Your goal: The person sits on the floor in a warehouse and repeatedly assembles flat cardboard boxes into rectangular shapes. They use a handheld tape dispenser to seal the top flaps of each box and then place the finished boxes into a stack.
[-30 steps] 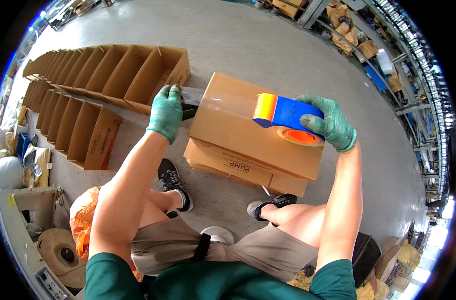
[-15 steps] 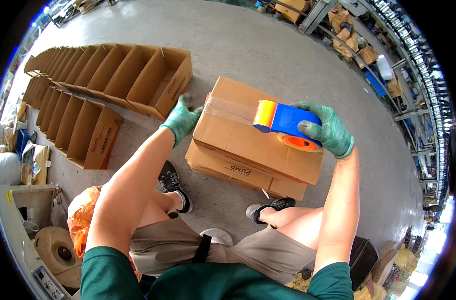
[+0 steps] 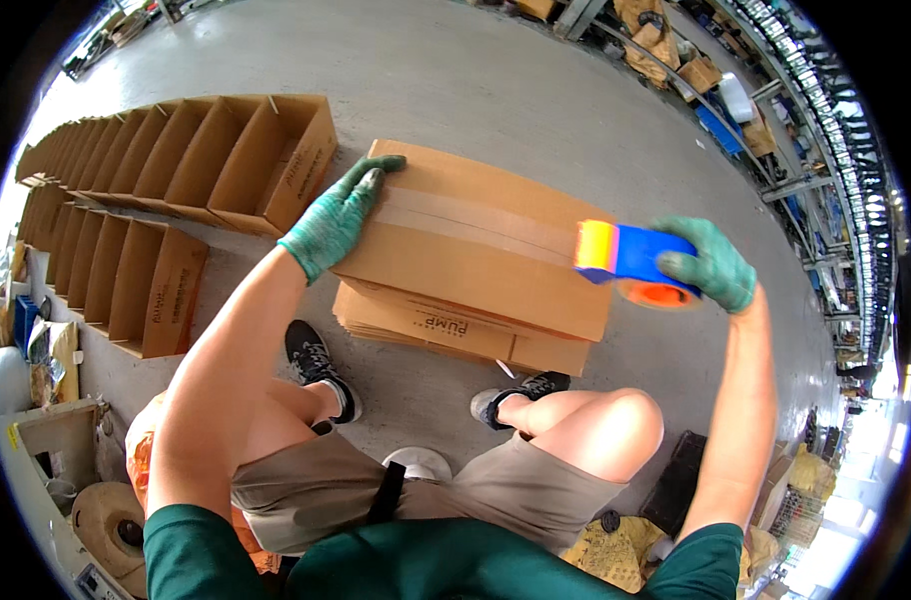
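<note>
Left hand (image 3: 336, 215) pressed flat on the taped cardboard box (image 3: 476, 255), right hand (image 3: 711, 262) gripping blue tape dispenser (image 3: 631, 260) at its edge

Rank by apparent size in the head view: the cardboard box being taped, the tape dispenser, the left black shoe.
1. Cardboard box, clearly largest.
2. Tape dispenser.
3. Left black shoe, close to the dispenser in apparent size; it sits farther from the camera, so this order is unsure.

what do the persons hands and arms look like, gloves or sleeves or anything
Both hands wear knit work gloves in mottled green: the left hand and the right hand. The gloves end at the wrists with snug cuffs. The forearms are bare down to short dark green sleeves at the shoulders. No watch, bands or markings show.
</note>
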Demonstrator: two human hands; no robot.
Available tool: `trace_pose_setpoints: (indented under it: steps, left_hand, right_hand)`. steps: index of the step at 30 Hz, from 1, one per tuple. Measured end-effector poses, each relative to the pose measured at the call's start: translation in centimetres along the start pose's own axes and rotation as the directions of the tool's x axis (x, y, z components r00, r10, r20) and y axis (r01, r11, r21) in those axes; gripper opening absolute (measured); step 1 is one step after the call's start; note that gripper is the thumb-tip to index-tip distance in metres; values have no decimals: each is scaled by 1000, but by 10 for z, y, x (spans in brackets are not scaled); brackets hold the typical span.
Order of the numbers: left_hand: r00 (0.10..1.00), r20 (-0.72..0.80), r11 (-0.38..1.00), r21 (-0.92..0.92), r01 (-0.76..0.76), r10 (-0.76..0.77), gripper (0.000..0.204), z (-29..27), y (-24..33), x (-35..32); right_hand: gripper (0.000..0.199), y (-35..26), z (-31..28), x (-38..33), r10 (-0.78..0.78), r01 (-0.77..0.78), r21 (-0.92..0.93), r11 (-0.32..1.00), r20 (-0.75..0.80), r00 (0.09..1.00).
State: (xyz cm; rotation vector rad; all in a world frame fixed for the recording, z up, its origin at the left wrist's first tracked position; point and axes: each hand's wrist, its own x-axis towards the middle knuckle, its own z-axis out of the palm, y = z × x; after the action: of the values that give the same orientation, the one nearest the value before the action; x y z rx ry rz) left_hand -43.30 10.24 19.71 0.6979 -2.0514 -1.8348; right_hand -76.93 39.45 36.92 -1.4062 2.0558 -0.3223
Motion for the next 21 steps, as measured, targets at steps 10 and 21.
trace_pose_setpoints:
  steps: [10,21]
  left_hand:
    - [995,-70,989,127,75,-67,47,9,20,-3]
    - [998,-25,994,88,58,-56,55,13,20,-3]
  right_hand:
    - [66,59,-42,-56,323,-299,-200,933,99,941]
    - [52,45,40,1,161,-137,-161,977,147,976]
